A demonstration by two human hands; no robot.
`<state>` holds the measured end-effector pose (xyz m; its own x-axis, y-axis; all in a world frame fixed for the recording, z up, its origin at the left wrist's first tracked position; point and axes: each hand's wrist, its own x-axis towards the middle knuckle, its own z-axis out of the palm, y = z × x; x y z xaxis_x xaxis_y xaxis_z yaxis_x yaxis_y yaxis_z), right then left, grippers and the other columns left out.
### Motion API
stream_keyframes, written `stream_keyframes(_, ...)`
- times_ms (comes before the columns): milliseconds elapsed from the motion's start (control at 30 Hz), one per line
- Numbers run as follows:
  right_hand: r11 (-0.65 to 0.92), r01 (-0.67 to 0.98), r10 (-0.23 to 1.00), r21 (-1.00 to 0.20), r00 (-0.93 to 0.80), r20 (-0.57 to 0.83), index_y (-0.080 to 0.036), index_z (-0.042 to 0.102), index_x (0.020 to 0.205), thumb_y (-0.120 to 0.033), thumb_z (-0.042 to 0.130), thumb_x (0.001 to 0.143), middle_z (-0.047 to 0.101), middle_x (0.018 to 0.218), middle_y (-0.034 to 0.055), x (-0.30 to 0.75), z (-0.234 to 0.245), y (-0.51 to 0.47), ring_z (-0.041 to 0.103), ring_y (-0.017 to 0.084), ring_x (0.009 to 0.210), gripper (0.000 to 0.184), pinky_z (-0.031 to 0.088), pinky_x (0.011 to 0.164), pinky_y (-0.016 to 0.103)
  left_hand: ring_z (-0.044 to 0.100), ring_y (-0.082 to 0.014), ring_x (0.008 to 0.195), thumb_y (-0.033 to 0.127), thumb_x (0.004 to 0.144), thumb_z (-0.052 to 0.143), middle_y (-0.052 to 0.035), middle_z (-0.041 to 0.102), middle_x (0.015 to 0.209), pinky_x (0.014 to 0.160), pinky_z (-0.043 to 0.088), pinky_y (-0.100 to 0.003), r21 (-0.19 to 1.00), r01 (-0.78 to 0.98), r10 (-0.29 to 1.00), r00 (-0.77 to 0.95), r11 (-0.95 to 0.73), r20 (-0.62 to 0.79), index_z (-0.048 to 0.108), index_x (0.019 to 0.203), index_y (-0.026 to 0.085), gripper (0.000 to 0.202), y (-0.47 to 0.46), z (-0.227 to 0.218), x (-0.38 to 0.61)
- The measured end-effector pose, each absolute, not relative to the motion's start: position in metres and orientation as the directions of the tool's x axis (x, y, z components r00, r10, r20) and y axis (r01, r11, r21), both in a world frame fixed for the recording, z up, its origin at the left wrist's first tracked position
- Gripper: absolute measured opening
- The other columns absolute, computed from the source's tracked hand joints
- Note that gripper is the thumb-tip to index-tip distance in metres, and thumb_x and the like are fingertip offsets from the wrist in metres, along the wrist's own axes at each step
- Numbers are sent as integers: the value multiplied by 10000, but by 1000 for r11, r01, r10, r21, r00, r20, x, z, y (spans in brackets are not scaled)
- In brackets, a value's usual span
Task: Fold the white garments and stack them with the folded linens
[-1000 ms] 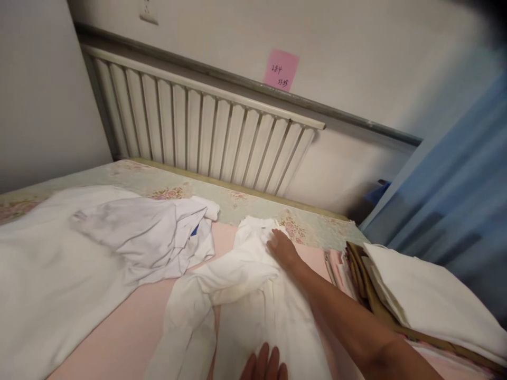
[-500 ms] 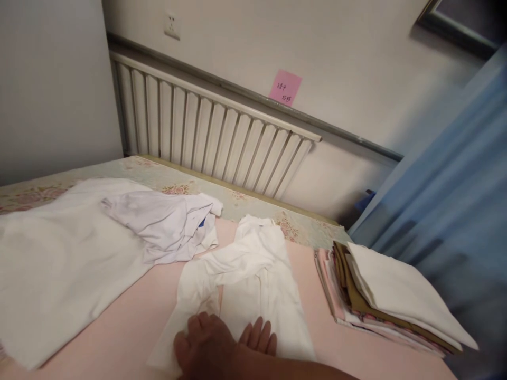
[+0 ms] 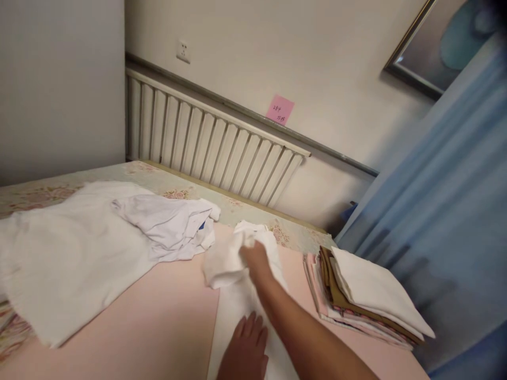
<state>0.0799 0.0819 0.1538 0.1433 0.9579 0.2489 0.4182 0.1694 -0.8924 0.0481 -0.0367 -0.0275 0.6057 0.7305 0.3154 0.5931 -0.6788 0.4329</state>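
A white garment (image 3: pixel 241 301) lies lengthways on the pink sheet (image 3: pixel 158 327) in front of me. My right hand (image 3: pixel 255 259) is closed on its sleeve (image 3: pixel 222 261), which is lifted and bunched toward the garment's upper part. My left hand (image 3: pixel 246 351) lies flat on the garment's lower part, fingers stretched out, holding nothing.
A crumpled white shirt (image 3: pixel 170 227) rests on a larger white cloth (image 3: pixel 67 258) to the left. A stack of folded cloths (image 3: pixel 364 295) sits at the right. A white radiator (image 3: pixel 209 142) lines the far wall, a blue curtain (image 3: pixel 447 211) hangs on the right.
My right hand left the lower left of the garment and carried the sleeve up and across toward the collar end. The view has shifted, showing more of the right wall.
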Motion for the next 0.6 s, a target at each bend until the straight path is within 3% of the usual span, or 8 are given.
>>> stream_keyframes(100, 188, 261, 925, -947, 276, 259, -192, 537, 787, -223, 521, 656, 598, 624, -27, 116, 203, 95, 588, 146, 559, 135, 494, 523, 254, 323, -314, 1394, 366, 912, 429, -111, 420, 1481, 1143, 268, -520, 401, 575, 690, 679, -713, 252, 478, 1380, 181, 505, -37, -14, 42)
stream_keyframes(167, 253, -12, 898, -967, 375, 230, -189, 535, 777, -187, 570, 601, 607, 639, -39, 132, 229, 90, 613, 142, 607, 180, 532, 571, 255, 323, -302, 1396, 330, 912, 426, -114, 431, 1473, 1146, 264, -509, 409, 570, 687, 685, -712, 241, 493, 1364, 176, 482, -36, -9, 38)
stream_keyframes(267, 360, -333, 865, -872, 469, 178, -179, 558, 768, -104, 641, 532, 622, 670, -59, 145, 251, 67, 640, 143, 702, 261, 570, 676, 275, 388, -271, 1363, 245, 881, 458, -98, 508, 1418, 1131, 313, -471, 410, 566, 693, 654, -715, 304, 546, 1301, 179, 434, -36, -7, 35)
stream_keyframes(400, 402, -285, 827, -870, 520, 212, -157, 587, 757, -97, 662, 554, 618, 689, -51, 149, 252, 25, 634, 140, 708, 225, 570, 690, 274, 561, -215, 1208, 161, 862, 451, -64, 642, 1260, 1034, 459, -402, 393, 558, 670, 480, -731, 566, 621, 1179, 208, 362, -37, -17, 37)
stream_keyframes(467, 428, -224, 796, -876, 551, 248, -149, 591, 736, -118, 669, 582, 610, 691, -42, 149, 247, 1, 624, 135, 702, 175, 557, 670, 253, 596, -197, 1156, 186, 884, 433, -67, 665, 1213, 983, 508, -375, 449, 536, 663, 317, -715, 678, 628, 1163, 215, 342, -38, -21, 40)
stream_keyframes(533, 446, -184, 768, -876, 582, 269, -153, 590, 721, -141, 683, 613, 606, 696, -39, 148, 241, -25, 614, 128, 699, 144, 537, 636, 223, 607, -192, 1130, 219, 897, 410, -76, 677, 1172, 980, 510, -376, 594, 464, 721, 161, -658, 674, 633, 1151, 217, 338, -37, -20, 43)
stream_keyframes(600, 422, -164, 760, -892, 600, 250, -160, 602, 748, -170, 697, 653, 620, 727, -31, 148, 233, -52, 619, 129, 721, 136, 522, 620, 202, 629, -202, 1075, 267, 892, 402, -83, 694, 1096, 983, 499, -404, 786, 327, 847, 104, -524, 522, 653, 1086, 211, 322, -35, -11, 43)
